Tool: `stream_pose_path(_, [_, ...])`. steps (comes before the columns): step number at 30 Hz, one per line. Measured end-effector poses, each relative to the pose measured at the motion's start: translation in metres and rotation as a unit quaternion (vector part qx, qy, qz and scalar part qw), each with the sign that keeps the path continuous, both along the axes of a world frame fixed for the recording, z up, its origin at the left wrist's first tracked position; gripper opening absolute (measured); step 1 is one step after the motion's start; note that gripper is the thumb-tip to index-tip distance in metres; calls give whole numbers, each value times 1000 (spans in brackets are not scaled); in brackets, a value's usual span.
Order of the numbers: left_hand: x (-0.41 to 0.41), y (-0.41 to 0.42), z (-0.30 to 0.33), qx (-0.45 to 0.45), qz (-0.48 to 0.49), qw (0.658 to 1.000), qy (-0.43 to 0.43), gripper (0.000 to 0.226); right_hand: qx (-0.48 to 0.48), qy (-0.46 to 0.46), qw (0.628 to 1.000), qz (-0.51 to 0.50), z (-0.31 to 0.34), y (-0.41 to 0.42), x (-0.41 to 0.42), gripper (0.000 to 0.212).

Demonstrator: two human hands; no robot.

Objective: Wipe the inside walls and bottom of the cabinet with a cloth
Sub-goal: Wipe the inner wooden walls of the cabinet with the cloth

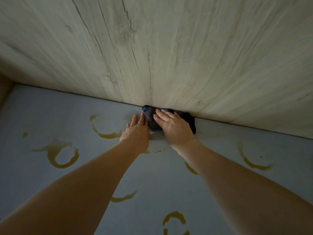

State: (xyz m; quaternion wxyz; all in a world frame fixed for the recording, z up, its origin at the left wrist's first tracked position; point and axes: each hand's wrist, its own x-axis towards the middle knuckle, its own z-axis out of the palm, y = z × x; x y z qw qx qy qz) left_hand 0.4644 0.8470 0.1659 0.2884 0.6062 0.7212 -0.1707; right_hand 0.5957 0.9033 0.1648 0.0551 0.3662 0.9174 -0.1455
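A dark blue-grey cloth (152, 121) lies bunched on the grey cabinet bottom (50, 116), pushed up against the seam with the pale wood-grain back wall (152, 48). My right hand (172, 128) lies flat on top of the cloth with straight fingers, pressing it down. My left hand (138, 128) rests flat on the cabinet bottom just left of the cloth, its fingertips touching the cloth's edge. The right part of the cloth is hidden under my right hand.
Several yellow-brown ring-shaped stains mark the grey bottom, such as a stain (105, 131) left of my hands, a stain (61, 155) further left, and a stain (250, 160) on the right. A brown side wall (5, 89) closes the far left.
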Motion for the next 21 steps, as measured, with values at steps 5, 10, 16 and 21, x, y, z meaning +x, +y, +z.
stream_pose_path(5, [5,3,1,-11,-13,999,33,65,-17,-4,1000,-19,2,-1,0,55])
stream_pose_path(10, [6,3,-1,-12,-21,999,43,64,-2,27,1000,-10,-5,0,5,55])
stream_pose_path(16, [-5,2,-20,-3,-43,997,58,62,27,63,997,26,-17,7,14,48])
stream_pose_path(21, [11,1,1,12,4,996,89,65,11,83,994,77,-9,21,48,57])
